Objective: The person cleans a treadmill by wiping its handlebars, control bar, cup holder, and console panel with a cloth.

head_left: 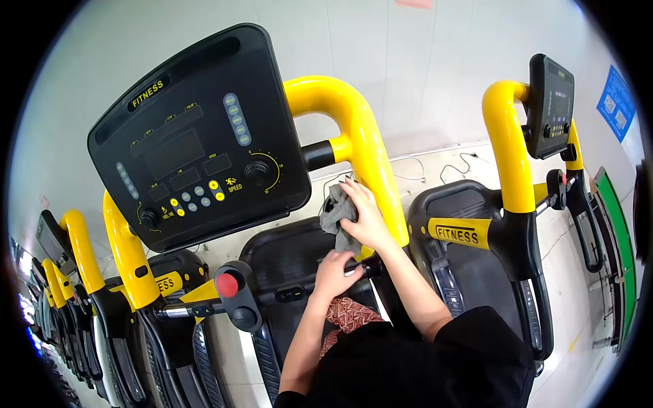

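Observation:
My right hand (pixel 366 216) is closed on a crumpled grey cloth (pixel 335 216), against the inner side of the treadmill's thick yellow upright (pixel 371 160). The cloth bunches out on the left of my fingers and hangs below them. Just beneath, my left hand (pixel 333 275) is curled over the right end of the handrail crossbar (pixel 275 297), close to the cloth's lower end. Its fingertips are partly hidden. To the upper left stands the black console (pixel 204 149), with knobs, buttons and dark displays.
A red button (pixel 226 285) sits on the crossbar's black housing. Below lies the running deck (pixel 292 248). Another treadmill (pixel 507 146) stands at right, with more lined up at left. Cables (pixel 457 168) lie on the floor by the wall. A blue poster (pixel 617 102) hangs far right.

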The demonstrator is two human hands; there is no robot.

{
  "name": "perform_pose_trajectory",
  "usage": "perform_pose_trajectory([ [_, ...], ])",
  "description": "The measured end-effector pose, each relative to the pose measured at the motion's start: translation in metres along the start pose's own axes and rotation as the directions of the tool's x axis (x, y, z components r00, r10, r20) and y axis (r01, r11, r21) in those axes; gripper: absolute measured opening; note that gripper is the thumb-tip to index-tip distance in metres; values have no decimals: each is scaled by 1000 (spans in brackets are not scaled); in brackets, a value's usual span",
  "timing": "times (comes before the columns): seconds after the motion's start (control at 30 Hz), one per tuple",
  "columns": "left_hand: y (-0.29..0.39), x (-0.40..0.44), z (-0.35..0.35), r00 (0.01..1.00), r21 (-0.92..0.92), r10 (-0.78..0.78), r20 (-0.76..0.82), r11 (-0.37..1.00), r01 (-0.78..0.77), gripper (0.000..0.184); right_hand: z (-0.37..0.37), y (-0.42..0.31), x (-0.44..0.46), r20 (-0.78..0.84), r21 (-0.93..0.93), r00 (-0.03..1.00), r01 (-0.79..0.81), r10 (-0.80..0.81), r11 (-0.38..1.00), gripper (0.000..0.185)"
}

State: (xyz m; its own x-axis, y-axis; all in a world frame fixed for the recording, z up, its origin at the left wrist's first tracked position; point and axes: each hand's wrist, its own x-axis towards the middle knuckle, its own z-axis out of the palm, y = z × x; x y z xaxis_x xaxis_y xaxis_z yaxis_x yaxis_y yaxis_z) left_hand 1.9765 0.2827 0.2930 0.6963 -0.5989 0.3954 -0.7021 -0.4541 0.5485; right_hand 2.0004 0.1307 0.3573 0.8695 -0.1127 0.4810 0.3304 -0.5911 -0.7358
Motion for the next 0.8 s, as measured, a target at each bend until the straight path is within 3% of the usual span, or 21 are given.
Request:
perform_pose_trajectory([
  [0.03,3,3,-7,993,-81,-77,-93,994,70,25,-1,0,-1,0,7,1000,0,0,1000,72],
  [0.1,17,20,-27,974,-36,-19,-227,999,11,17,-3,4,-1,17,82,1000,12,-14,997,71],
  [0.13,26,30,-35,960,19,30,-280,999,-25,21,-4,11,-1,1,180,999,41,-42,983,70],
  [0.17,35,42,-41,940,76,81,-330,995,-59,24,-4,16,-1,-37,440,999,45,-32,897,68],
  [0.23,47,64,-44,950,174,150,-273,979,-105,35,-7,28,-1,-59,816,996,12,64,578,68],
  [0.27,45,71,-41,974,219,153,-166,969,-115,44,-12,27,-4,-52,909,989,-11,139,416,67],
  [0.3,43,76,-34,983,275,151,-101,954,-119,48,-13,28,-7,-46,911,989,-16,140,411,67],
  [0.37,40,78,-20,995,316,95,-34,945,-80,52,-16,30,-13,7,967,989,-45,150,250,66],
  [0.43,39,75,-16,998,323,54,-30,945,-41,52,-15,29,-18,-3,959,993,-32,121,282,60],
  [0.5,41,78,-19,998,347,42,-54,937,-21,48,-6,25,-26,-114,686,990,22,78,728,51],
  [0.53,36,80,-18,999,352,13,-37,936,0,44,-8,18,-29,-253,413,966,163,-60,896,37],
  [0.57,33,83,-18,1000,353,-18,-21,935,25,39,-8,17,-30,-351,259,921,270,-170,927,31],
  [0.6,31,88,-16,999,356,-30,-24,934,37,39,-5,17,-35,-406,302,909,237,-100,923,29],
  [0.7,39,112,-19,943,347,-294,156,910,227,30,4,24,-42,-564,453,819,206,101,867,27],
  [0.77,35,130,-26,863,351,-403,303,890,292,32,-5,23,-40,-578,292,815,251,-39,923,23],
  [0.8,32,134,-27,863,359,-404,305,887,289,32,-10,20,-41,-571,432,818,229,67,872,23],
])
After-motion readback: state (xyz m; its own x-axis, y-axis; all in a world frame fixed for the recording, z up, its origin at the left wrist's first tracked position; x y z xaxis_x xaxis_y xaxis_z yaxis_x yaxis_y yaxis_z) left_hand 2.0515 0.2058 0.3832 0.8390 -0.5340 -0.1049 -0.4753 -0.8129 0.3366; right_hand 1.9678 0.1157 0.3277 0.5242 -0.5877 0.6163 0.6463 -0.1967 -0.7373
